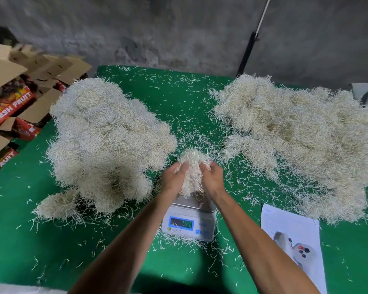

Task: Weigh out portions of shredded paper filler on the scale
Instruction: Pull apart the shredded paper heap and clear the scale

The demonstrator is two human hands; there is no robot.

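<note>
A small digital scale (189,224) with a blue-framed lit display stands on the green table (51,240) in front of me. Over its steel pan I hold a clump of cream shredded paper (192,166) between both hands. My left hand (173,177) grips its left side and my right hand (214,177) grips its right side, fingers curled into the shreds. The clump's lower end hangs down to the pan. A big heap of shredded paper (102,143) lies to the left, and another heap (302,141) to the right.
Loose paper strands are scattered over the green cloth. A printed sheet (293,236) lies at the right front. Open cardboard "FRESH FRUIT" boxes (11,102) are stacked beyond the left edge. A grey wall and a leaning pole (248,52) stand behind the table.
</note>
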